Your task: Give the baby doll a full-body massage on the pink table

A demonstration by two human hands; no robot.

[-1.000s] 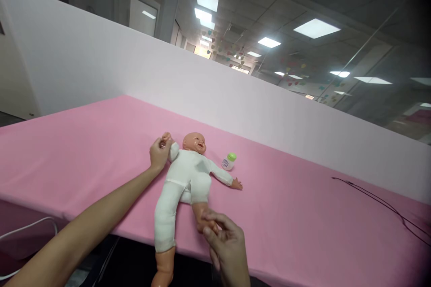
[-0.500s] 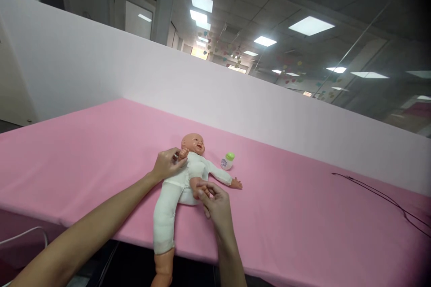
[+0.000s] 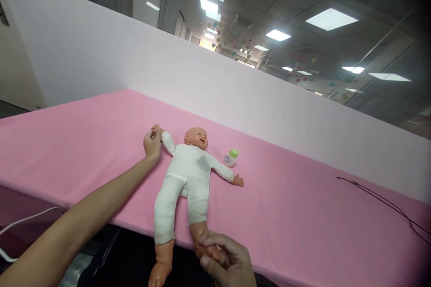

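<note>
On pink table: doll in white suit, face up, legs overhanging the near edge. Left hand fingers closed on doll's raised wrist; right hand fingers closed around one foot. Small green-capped bottle near doll's other arm; black cable well apart.

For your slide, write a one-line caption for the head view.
Left hand grips a baby doll by one arm, right hand by a foot, on a pink table.

doll lies on table – bottle just right of its head, cable far right.
</note>
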